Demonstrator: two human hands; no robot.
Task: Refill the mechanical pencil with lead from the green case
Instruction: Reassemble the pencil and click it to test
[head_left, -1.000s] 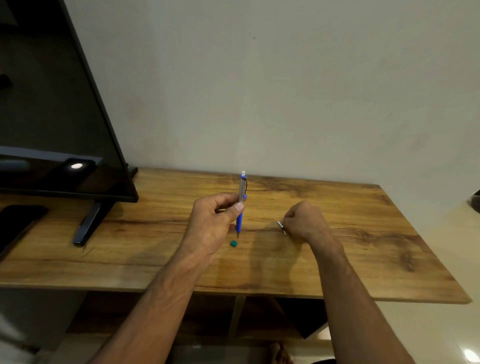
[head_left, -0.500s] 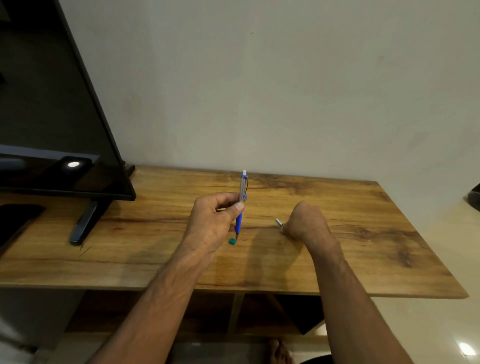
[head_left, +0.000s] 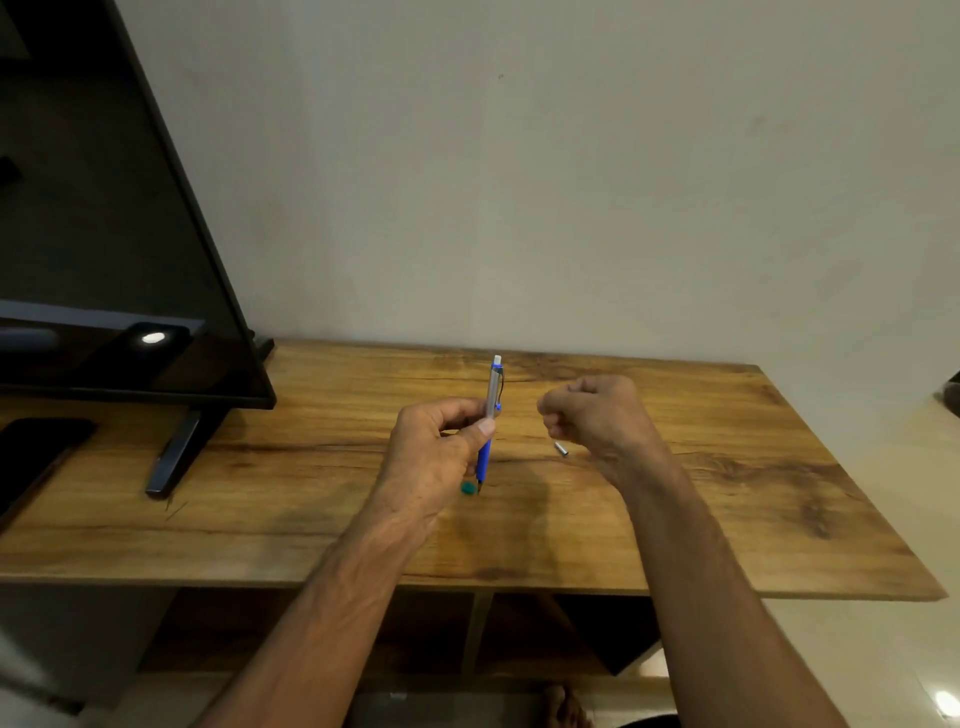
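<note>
At mid-frame the left hand (head_left: 441, 452) holds the pencil (head_left: 491, 415) upright over the table (head_left: 311, 519), tip just beside the small case (head_left: 468, 487) lying on the wood. Right of it the right hand (head_left: 597, 415) hovers closed; a small cap (head_left: 561, 449) lies on the table below it. A screen (head_left: 104, 260) stands at the left, against the wall (head_left: 571, 182) behind.

- Dim, warm indoor light; the wall (head_left: 571, 182) looks grey and faintly grainy.
- A lamp glints on the dark screen (head_left: 153, 338).
- Soft shadows on the desk (head_left: 779, 493).
- Wide-angle bending at edges.
</note>
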